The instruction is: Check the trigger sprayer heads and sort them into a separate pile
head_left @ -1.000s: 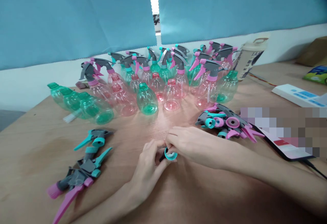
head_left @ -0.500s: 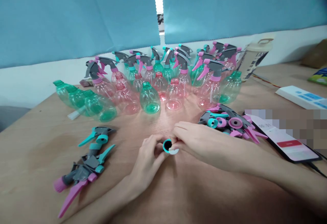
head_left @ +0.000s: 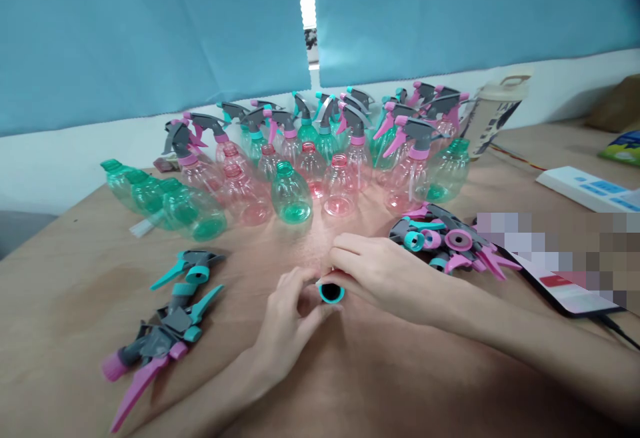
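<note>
My left hand (head_left: 286, 321) holds a spray head (head_left: 331, 293) low over the table, its teal collar and dark opening facing up towards me. The rest of that spray head is hidden by my fingers. My right hand (head_left: 375, 270) reaches across from the right, its fingers closed at the collar's far rim. Whatever sits between those right fingertips is mostly covered; only a pale sliver shows at the rim. Left of my hands lie loose spray heads (head_left: 173, 321) in grey, teal and pink. Another pile of spray heads (head_left: 443, 238) is beyond my right forearm.
Green and pink clear bottles stand across the back, including an open green bottle (head_left: 291, 193) and a pink bottle with sprayer (head_left: 409, 178). Three green bottles (head_left: 195, 208) lean at left. A phone (head_left: 575, 291), power strip (head_left: 590, 188) and lidded cup (head_left: 497, 118) are at right.
The small white disc seen at the collar's near side is now mostly out of sight. My right fingers have shifted left to the far rim, and the opening shows more fully.
</note>
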### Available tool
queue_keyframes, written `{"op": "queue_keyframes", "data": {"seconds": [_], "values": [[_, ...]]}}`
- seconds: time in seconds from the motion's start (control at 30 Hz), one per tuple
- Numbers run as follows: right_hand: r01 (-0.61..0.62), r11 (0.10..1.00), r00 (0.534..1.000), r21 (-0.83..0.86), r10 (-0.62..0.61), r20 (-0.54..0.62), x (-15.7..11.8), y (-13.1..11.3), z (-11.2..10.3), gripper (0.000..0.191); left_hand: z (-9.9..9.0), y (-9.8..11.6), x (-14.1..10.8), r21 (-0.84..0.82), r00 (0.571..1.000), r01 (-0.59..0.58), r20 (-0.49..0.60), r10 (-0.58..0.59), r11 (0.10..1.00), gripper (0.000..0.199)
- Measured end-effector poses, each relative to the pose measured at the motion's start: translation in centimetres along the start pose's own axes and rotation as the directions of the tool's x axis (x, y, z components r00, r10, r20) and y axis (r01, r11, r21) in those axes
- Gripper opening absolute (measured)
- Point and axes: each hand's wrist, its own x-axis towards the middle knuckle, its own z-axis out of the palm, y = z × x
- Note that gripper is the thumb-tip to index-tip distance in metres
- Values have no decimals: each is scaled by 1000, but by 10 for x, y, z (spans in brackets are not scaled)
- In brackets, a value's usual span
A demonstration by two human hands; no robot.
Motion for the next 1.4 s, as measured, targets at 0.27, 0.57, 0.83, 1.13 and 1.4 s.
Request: {"op": "queue_keyframes", "data": {"seconds": [0.27, 0.57, 0.83, 1.13, 1.4], "values": [[-12, 996, 995, 84, 3, 103, 2, -2, -10, 20, 1, -1, -2, -93, 995, 97, 21, -96, 991, 30], [-115, 967, 967, 228, 57, 250, -2, 2, -18, 18, 2, -2, -3, -102, 999, 38, 26, -36, 994, 28], [-110, 976, 973, 188, 67, 221, -2, 4, -24, 18, 2, -2, -3, -116, 999, 18, 29, -15, 993, 23], [-121, 982, 961, 144, 79, 266, -2, 5, -18, 17, 2, -2, -3, -66, 1000, -27, 15, 28, 997, 21], [-105, 991, 962, 82, 81, 261, -4, 1, -20, 13, 1, -1, -3, -2, 997, -74, -10, 74, 997, 23]]}}
